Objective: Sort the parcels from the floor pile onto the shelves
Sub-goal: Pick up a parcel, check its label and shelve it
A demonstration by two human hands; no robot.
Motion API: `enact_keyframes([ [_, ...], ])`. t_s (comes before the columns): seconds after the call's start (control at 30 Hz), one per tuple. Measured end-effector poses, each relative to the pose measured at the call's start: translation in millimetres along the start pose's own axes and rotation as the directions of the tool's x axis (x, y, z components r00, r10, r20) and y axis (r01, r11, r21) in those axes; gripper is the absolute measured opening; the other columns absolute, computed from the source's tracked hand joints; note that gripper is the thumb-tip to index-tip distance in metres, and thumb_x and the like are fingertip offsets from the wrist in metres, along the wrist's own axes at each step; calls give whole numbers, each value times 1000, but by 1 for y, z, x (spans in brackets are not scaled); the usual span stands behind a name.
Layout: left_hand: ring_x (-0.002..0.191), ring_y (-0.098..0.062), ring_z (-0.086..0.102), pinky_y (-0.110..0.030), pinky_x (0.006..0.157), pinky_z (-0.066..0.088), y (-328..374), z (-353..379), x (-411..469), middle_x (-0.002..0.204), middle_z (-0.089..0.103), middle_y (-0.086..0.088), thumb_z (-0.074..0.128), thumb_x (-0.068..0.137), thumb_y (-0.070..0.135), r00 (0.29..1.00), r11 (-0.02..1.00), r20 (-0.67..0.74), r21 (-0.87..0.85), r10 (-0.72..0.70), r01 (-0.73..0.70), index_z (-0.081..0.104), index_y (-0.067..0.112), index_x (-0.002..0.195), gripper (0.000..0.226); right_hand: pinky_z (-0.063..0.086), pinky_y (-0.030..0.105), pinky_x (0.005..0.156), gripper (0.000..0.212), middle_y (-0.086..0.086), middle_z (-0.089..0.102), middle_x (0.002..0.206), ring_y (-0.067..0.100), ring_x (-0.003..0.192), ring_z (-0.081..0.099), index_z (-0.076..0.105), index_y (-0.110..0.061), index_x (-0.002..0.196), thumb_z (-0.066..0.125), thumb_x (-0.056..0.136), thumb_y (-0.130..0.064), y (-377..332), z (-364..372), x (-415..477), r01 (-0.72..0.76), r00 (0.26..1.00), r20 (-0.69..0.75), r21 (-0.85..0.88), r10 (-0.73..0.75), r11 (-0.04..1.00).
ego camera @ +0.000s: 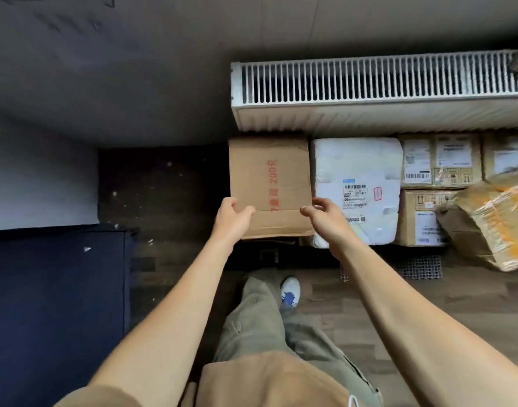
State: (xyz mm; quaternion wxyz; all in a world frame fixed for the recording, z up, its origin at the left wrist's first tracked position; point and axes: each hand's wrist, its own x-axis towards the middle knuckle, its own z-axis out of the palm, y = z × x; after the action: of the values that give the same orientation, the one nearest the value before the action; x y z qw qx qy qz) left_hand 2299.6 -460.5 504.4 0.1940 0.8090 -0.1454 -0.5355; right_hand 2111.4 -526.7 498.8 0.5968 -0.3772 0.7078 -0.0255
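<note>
Both bare forearms reach forward and down from the bottom corners toward a plain brown cardboard box with red printed characters [269,183], which sits below the white ribbed radiator [378,83] at the left end of a row of parcels. The left hand [233,217] grips the box's near left corner, thumb lying across the top face and fingers curled round the left edge. The right hand [325,215] hovers at the near right edge, fingers loosely curled and spread, holding nothing; whether a fingertip touches the cardboard cannot be told. The box's right side stands just beside a white foam parcel with a barcode label [356,189], with only a thin gap between them. Beyond that lie taped brown cartons with shipping labels [439,163] and a crumpled carton wrapped in yellow tape [495,221], tilted. Left of the box, dark wooden floor [161,186] lies bare up to a dark blue panel [55,304].
</note>
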Motion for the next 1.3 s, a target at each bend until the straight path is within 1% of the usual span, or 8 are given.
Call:
enact_keyframes([
  [0.23,119,-5,52,-22,89,40,-8,1,60,121,52,18,60,101,23,998,996,41,-66,-57,60,41,19,152,54,36,32,117,66,8,49,151,21,138,49,37,-5,156,66,98,-16,5,6,57,-53,996,68,-54,56,997],
  [0.33,131,-13,55,-25,96,48,-11,4,70,145,56,7,61,100,26,996,993,42,-93,-73,77,38,20,156,61,44,38,110,73,2,57,141,20,124,57,48,-7,147,73,83,-32,16,10,69,-100,988,111,-35,103,994],
  [0.43,140,-17,50,-42,118,40,-16,5,76,156,49,5,65,90,38,994,984,34,-145,-102,106,31,24,161,79,49,42,100,41,0,61,131,19,113,59,55,-14,130,70,93,-25,15,13,70,-155,980,140,85,143,984],
  [0.63,117,-13,64,-39,107,51,-8,8,66,120,69,13,62,95,33,989,946,-63,-305,-135,110,58,27,139,44,50,51,105,25,3,60,128,18,97,56,61,-19,112,70,92,-29,15,18,68,-151,986,111,233,128,961],
  [0.83,117,-16,59,-34,102,47,0,8,29,134,59,5,64,97,33,969,926,-215,-375,-120,32,53,24,142,47,54,35,80,87,-2,50,148,14,122,58,57,-30,138,75,56,-54,27,8,30,-149,984,136,295,113,944],
  [1.0,134,-24,48,-52,112,45,2,1,-22,148,45,3,63,85,49,951,953,-298,-302,-84,-10,45,30,152,71,56,40,84,80,-7,53,147,12,126,56,55,-30,140,77,66,-48,24,-1,-11,-153,978,185,342,93,927],
  [1.13,134,-23,48,-53,112,44,5,-11,-88,149,44,4,61,96,45,910,921,-411,-373,-56,-112,43,37,152,59,51,52,106,44,-10,57,133,6,117,53,55,-24,138,67,98,-37,11,-14,-48,-89,973,229,353,6,931],
  [1.3,119,-14,57,-38,101,46,36,-43,-185,137,59,7,58,102,42,780,766,-625,-490,24,-416,53,32,139,39,50,44,93,43,-10,70,130,11,124,61,66,-31,127,53,98,-60,-55,-31,-105,164,899,299,447,-320,879],
])
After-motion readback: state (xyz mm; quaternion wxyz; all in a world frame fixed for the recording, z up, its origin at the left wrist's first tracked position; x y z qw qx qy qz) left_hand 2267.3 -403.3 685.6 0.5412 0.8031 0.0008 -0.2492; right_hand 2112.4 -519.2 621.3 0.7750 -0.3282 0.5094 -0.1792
